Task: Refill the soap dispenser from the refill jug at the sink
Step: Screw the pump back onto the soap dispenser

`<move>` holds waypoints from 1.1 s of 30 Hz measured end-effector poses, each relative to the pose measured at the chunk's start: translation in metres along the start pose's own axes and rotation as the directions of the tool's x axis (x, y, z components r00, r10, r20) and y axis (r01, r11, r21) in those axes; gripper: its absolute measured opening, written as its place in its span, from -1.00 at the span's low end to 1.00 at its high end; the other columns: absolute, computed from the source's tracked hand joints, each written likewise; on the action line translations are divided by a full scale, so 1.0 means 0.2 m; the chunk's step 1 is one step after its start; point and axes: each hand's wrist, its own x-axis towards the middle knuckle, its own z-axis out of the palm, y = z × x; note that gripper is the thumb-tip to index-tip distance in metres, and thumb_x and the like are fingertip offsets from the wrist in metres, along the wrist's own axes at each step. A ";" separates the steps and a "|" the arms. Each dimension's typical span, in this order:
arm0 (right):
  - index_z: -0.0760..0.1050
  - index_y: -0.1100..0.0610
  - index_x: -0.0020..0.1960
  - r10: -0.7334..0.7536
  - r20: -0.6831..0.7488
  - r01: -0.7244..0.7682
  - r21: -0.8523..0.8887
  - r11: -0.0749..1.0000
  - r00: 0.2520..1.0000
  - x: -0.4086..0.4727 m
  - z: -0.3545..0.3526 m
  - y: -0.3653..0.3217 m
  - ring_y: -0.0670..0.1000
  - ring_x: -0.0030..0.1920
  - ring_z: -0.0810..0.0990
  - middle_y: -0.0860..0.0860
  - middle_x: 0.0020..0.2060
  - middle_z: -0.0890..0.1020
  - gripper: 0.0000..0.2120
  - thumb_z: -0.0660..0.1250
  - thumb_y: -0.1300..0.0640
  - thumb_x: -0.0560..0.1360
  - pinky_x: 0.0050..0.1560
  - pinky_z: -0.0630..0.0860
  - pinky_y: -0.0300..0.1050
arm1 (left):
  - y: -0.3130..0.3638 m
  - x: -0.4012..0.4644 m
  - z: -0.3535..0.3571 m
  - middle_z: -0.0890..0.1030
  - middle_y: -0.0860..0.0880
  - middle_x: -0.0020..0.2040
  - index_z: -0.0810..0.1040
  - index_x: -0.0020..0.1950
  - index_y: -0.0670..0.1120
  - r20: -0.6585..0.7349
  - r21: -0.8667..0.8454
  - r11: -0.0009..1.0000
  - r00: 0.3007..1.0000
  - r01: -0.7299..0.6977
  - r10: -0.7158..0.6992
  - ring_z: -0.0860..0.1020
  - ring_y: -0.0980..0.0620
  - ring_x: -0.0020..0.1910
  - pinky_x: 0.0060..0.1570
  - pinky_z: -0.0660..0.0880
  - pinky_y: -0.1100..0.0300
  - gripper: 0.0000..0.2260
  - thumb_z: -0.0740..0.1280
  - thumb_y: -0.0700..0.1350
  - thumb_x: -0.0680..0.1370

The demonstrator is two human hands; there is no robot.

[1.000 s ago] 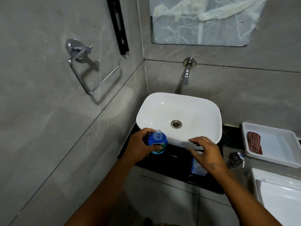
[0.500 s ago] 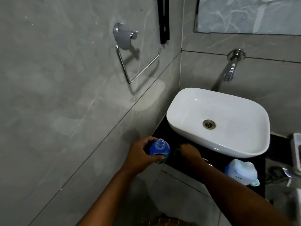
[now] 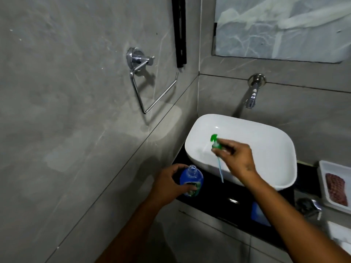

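My left hand (image 3: 169, 185) grips the blue soap dispenser bottle (image 3: 191, 180), which stands uncapped and upright on the black counter (image 3: 224, 198) left of the white basin (image 3: 266, 141). My right hand (image 3: 237, 158) pinches the green pump head (image 3: 215, 142) above the basin's front left rim. Its thin blue dip tube (image 3: 220, 169) hangs down toward the counter. The pale blue refill jug (image 3: 259, 215) sits on the counter under my right forearm, mostly hidden by it.
A chrome wall tap (image 3: 253, 92) juts out above the basin. A chrome ring holder (image 3: 144, 80) hangs on the left wall. A white tray (image 3: 322, 179) holding a red patterned item (image 3: 336, 188) sits at the right, with a chrome fitting (image 3: 309, 207) below it.
My right hand went from low beside the bottle up over the basin, now holding the green pump with its tube. My left hand kept hold of the bottle. The camera view shifted.
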 end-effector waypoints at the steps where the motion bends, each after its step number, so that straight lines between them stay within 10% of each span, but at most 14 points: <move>1: 0.69 0.02 -0.01 -0.032 -0.034 0.036 0.140 0.990 0.999 0.00 -0.04 -0.13 -0.15 -0.18 0.70 -0.02 -0.13 0.76 -0.67 0.58 0.32 0.30 -0.09 0.62 -0.22 | 0.02 0.02 0.02 0.75 0.02 0.01 0.65 0.05 0.16 0.005 -0.003 1.000 1.000 -0.014 0.014 0.73 0.03 0.00 0.05 0.69 -0.02 -0.46 0.69 0.06 0.11; 7: 0.68 0.08 0.04 -0.332 -0.085 0.333 0.464 0.821 0.939 -0.07 -0.17 -0.67 0.05 -0.03 0.73 0.02 -0.06 0.75 -0.64 0.49 0.41 0.33 -0.01 0.62 -0.17 | 0.18 0.10 0.18 0.75 0.14 -0.07 0.67 -0.03 0.28 0.067 -0.056 0.992 0.991 -0.116 0.120 0.72 0.14 -0.08 -0.03 0.67 0.20 -0.52 0.71 0.04 0.12; 13: 0.67 0.08 0.08 -0.408 -0.057 0.392 0.428 0.814 0.911 -0.10 -0.21 -0.70 0.05 -0.01 0.72 -0.01 -0.03 0.74 -0.61 0.47 0.42 0.34 -0.01 0.62 -0.15 | 0.27 0.13 0.27 0.76 -0.13 -0.02 0.66 0.12 -0.16 0.179 -0.141 0.985 0.976 -0.102 0.126 0.75 -0.06 -0.07 -0.08 0.68 0.18 -0.53 0.67 -0.33 0.27; 27: 0.62 0.23 0.15 -0.207 0.070 0.182 0.266 0.947 0.976 -0.23 -0.22 -0.36 0.15 0.10 0.69 0.14 0.06 0.72 -0.58 0.53 0.22 0.31 0.20 0.57 0.17 | 0.35 0.17 0.27 0.73 -0.17 0.02 0.65 0.16 -0.17 0.167 -0.192 0.965 0.963 -0.180 0.213 0.73 -0.19 0.01 0.08 0.66 -0.21 -0.51 0.68 -0.22 0.27; 33: 0.66 -0.05 0.13 -0.223 0.117 0.211 0.105 0.972 0.968 -0.27 -0.21 -0.29 0.06 0.15 0.67 -0.03 0.08 0.72 -0.68 0.52 0.10 0.38 0.22 0.56 0.20 | 0.36 0.18 0.23 0.73 -0.08 0.04 0.66 0.17 -0.08 0.200 -0.194 0.957 0.946 -0.217 0.256 0.73 -0.12 0.02 0.07 0.68 -0.15 -0.52 0.67 -0.10 0.28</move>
